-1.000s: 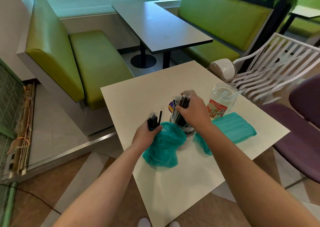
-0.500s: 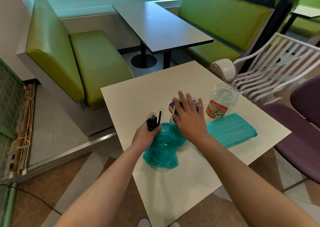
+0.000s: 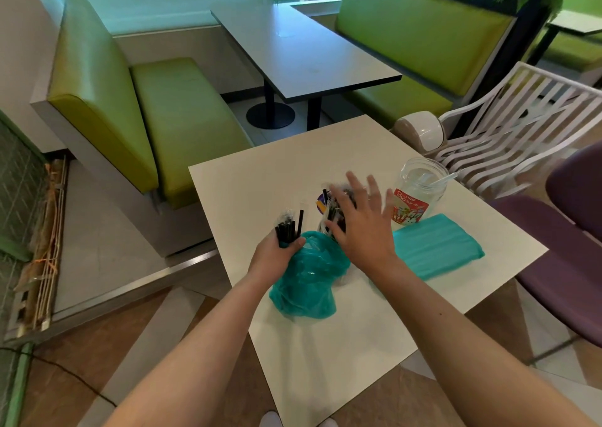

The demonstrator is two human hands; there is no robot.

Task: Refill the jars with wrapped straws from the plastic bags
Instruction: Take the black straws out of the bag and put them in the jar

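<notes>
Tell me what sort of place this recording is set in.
Most likely a café or fast-food dining area: green booth benches flank a pedestal table, and a jar on the near table is being stocked with wrapped straws.

Green booth benches [image 3: 182,127] flank a grey table [image 3: 303,52]; tiled floor.

Green benches [image 3: 182,127], dark table [image 3: 303,52], white slatted chair [image 3: 521,127] — perhaps a bin [image 3: 420,128]
</notes>
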